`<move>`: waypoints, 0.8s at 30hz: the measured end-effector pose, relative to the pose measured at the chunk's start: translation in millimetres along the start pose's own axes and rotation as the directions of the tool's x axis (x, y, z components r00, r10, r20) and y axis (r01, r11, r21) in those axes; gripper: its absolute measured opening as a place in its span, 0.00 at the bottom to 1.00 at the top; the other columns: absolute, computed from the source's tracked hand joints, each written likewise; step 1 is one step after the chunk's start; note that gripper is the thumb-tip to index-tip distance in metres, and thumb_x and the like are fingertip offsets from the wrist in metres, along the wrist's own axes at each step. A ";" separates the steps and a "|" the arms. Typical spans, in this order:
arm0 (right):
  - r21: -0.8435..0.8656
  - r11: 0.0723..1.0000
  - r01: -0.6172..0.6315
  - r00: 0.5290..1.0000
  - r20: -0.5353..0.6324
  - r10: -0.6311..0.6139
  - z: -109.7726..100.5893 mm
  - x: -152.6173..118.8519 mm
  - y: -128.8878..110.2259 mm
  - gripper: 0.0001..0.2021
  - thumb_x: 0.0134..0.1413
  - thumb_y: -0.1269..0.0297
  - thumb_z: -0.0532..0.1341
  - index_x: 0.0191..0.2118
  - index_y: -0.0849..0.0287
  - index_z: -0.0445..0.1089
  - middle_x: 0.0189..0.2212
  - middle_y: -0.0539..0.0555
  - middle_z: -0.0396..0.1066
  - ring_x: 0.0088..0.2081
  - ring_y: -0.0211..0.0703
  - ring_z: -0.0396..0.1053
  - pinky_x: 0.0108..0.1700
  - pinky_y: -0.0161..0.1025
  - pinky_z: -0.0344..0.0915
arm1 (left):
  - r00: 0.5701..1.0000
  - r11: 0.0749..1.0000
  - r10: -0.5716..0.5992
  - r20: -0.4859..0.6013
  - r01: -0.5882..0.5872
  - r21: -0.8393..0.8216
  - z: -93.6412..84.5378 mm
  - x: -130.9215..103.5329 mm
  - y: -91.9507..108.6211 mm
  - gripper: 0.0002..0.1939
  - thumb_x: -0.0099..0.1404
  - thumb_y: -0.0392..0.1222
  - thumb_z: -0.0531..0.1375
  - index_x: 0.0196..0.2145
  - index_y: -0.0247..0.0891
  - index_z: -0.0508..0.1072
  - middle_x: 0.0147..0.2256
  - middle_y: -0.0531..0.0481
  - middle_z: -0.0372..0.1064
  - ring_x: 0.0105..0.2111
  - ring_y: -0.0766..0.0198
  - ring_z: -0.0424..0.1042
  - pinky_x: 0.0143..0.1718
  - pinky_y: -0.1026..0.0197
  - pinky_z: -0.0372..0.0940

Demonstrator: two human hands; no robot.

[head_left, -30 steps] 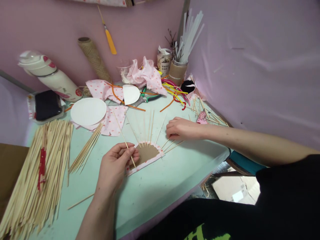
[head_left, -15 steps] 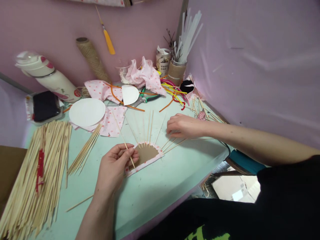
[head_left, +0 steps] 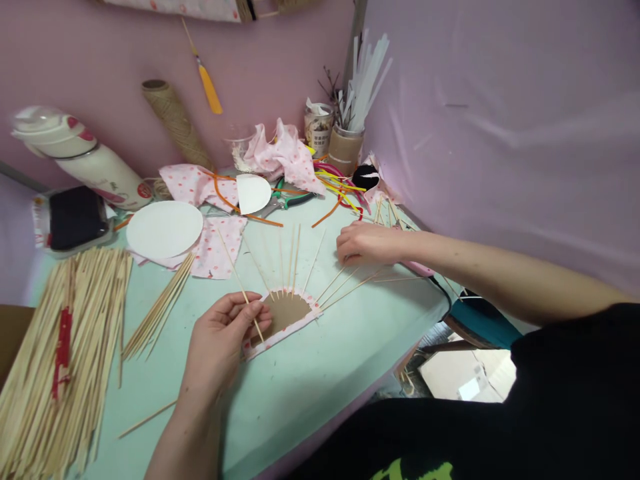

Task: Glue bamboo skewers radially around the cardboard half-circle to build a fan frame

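My left hand (head_left: 233, 323) pinches a thin bamboo stick (head_left: 239, 283) between thumb and fingers. The lower end of the stick crosses a half-round brown cardboard piece (head_left: 287, 311) edged with pink dotted fabric. Several bamboo sticks (head_left: 290, 257) fan out from its curved edge across the table, and others (head_left: 345, 285) point right. Above the tips of those right-hand sticks is my right hand (head_left: 367, 243), its fingers curled inward. Its fingertips are turned away, so what they hold, if anything, is hidden.
A large heap of bamboo sticks (head_left: 93, 347) lies at left, beside a smaller bundle (head_left: 160, 307). Behind are a white oval piece (head_left: 165, 229), pink dotted cloth (head_left: 285, 153), green-handled pliers (head_left: 297, 199), a white bottle (head_left: 95, 160), a twine roll (head_left: 177, 123) and a jar of white strips (head_left: 345, 148).
The view has shifted slightly, moving the scene left and a little down. My right hand has drawn slightly to the right, fingers still curled. My left hand keeps its pinch on the stick.
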State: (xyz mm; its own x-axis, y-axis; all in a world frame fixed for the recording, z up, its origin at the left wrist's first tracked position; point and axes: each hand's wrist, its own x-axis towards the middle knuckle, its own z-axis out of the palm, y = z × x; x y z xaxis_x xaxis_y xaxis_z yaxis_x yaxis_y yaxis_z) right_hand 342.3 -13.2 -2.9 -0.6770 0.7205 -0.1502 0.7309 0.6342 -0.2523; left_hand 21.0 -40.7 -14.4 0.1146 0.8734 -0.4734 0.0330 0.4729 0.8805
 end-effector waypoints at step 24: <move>0.007 1.000 -0.011 0.999 -0.038 0.011 0.1 3.3 -1.0 0.05 0.58 0.69 0.60 0.35 0.58 0.74 0.34 0.54 0.74 0.38 0.43 0.64 0.42 0.41 0.53 | 1.000 1.000 -0.006 0.000 0.006 -0.011 -0.3 0.3 -0.8 0.24 0.43 0.51 0.74 0.34 0.35 0.74 0.27 0.47 0.76 0.26 0.63 0.75 0.20 0.69 0.63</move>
State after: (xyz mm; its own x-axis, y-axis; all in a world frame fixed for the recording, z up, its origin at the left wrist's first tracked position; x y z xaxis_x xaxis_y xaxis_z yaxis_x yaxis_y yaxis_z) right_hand 339.2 -11.5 -3.2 -0.6651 0.7377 -0.1163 0.7376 0.6245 -0.2569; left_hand 20.7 -40.8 -15.2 0.1142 0.8704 -0.4790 0.0229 0.4797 0.8771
